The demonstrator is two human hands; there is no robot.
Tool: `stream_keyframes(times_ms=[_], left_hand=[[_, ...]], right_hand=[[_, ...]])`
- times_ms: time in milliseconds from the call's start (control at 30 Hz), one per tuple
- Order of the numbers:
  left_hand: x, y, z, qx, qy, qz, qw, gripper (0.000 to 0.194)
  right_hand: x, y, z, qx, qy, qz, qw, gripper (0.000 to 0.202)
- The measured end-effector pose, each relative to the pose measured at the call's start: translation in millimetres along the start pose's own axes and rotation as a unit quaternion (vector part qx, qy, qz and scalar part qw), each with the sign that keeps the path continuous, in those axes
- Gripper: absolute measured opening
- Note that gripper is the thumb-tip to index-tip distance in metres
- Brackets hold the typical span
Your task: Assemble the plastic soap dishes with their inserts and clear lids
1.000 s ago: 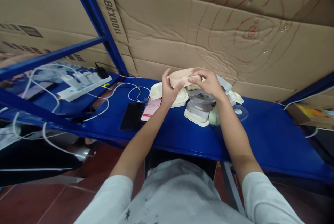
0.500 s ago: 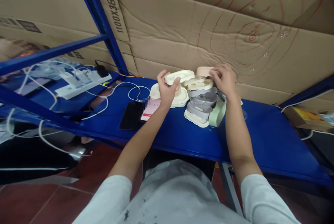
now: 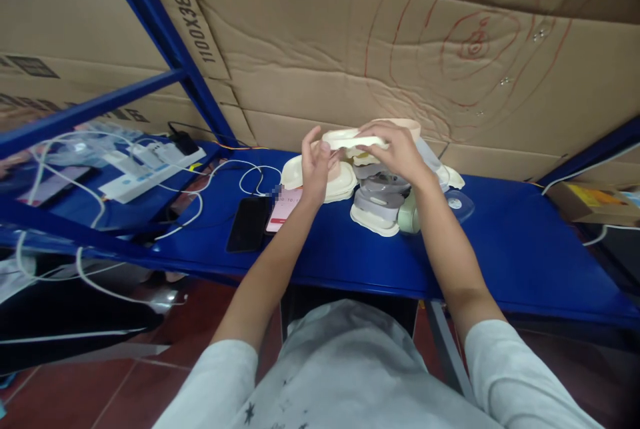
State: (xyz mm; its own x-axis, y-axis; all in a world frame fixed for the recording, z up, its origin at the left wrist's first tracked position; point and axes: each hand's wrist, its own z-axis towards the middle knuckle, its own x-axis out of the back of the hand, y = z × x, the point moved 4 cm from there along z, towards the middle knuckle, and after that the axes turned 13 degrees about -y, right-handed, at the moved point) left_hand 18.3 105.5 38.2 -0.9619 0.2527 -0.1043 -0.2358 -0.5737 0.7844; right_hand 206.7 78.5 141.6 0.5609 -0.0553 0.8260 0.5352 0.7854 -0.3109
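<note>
A cream oval lid-like piece (image 3: 355, 143) is held up above the table between both hands. My left hand (image 3: 316, 165) is closed on its left end, with the thumb in front and the index finger stretched upward. From above, my right hand (image 3: 395, 149) pinches the right end. Whether a second cream piece is between the hands, I cannot tell. Below the left hand lie flat cream pieces (image 3: 343, 182). Grey oval pieces (image 3: 383, 199) are piled beneath the right hand, beside a pale green one (image 3: 409, 215). A peach piece (image 3: 407, 126) stands behind the right hand.
A black phone (image 3: 246, 223) and a phone with a lit pink screen (image 3: 284, 210) lie left of the pile on the blue table (image 3: 340, 265). White cables run to a power strip (image 3: 150, 175). A clear round piece (image 3: 459, 205) lies to the right. Cardboard (image 3: 300, 49) stands behind.
My right hand has moved left from the peach piece to the cream piece in my left hand. Both hands now meet on it. The view has shifted slightly.
</note>
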Motion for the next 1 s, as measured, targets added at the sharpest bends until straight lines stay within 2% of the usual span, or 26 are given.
stream_keyframes(times_ms=[100,167,267,367,433,533,600,667,733,767,833,867,933,1000], left_hand=[[1.8,6,-2,-0.025,0.036,0.133,0.99,0.068],[-1.1,10,-6,-0.042,0.045,0.22,0.974,0.062],[-9.4,16,-11,-0.066,0.024,0.302,0.951,0.054],[-15.6,18,-14,-0.078,-0.008,0.365,0.928,0.046],[-16.6,19,-15,-0.083,-0.016,0.398,0.913,0.042],[-16.3,19,-15,-0.078,-0.018,0.427,0.901,0.037],[-18.9,20,-15,-0.067,-0.047,0.425,0.902,0.033],[-25.5,24,-19,-0.05,-0.098,0.412,0.905,0.034],[-36.8,31,-31,-0.031,-0.17,0.406,0.898,0.034],[-44.1,35,-41,-0.028,-0.212,0.41,0.887,0.033],[-60.7,43,-69,-0.029,-0.317,0.424,0.848,0.036],[-68.1,46,-87,-0.033,-0.362,0.444,0.819,0.035],[-76.3,52,-121,-0.023,-0.401,0.483,0.778,0.034],[-78.0,55,-152,-0.007,-0.418,0.503,0.756,0.033]], right_hand=[[20,21,-11,-0.064,0.066,-0.085,0.992,0.026],[31,42,-21,-0.128,0.08,-0.15,0.977,0.029],[37,71,-36,-0.204,0.058,-0.199,0.957,0.041],[33,87,-46,-0.232,0.003,-0.196,0.953,0.061],[36,87,-50,-0.232,0.004,-0.194,0.953,0.066],[51,71,-54,-0.214,0.056,-0.199,0.955,0.065],[62,51,-61,-0.183,0.097,-0.196,0.959,0.059],[67,28,-79,-0.149,0.142,-0.19,0.96,0.047],[58,3,-109,-0.128,0.161,-0.183,0.961,0.039],[47,-8,-126,-0.125,0.143,-0.181,0.965,0.036],[13,-27,-162,-0.134,0.049,-0.177,0.974,0.032],[-5,-34,-180,-0.157,0.013,-0.177,0.972,0.036],[-37,-44,-209,-0.208,-0.01,-0.169,0.963,0.056],[-57,-49,-226,-0.243,0.002,-0.162,0.956,0.065]])
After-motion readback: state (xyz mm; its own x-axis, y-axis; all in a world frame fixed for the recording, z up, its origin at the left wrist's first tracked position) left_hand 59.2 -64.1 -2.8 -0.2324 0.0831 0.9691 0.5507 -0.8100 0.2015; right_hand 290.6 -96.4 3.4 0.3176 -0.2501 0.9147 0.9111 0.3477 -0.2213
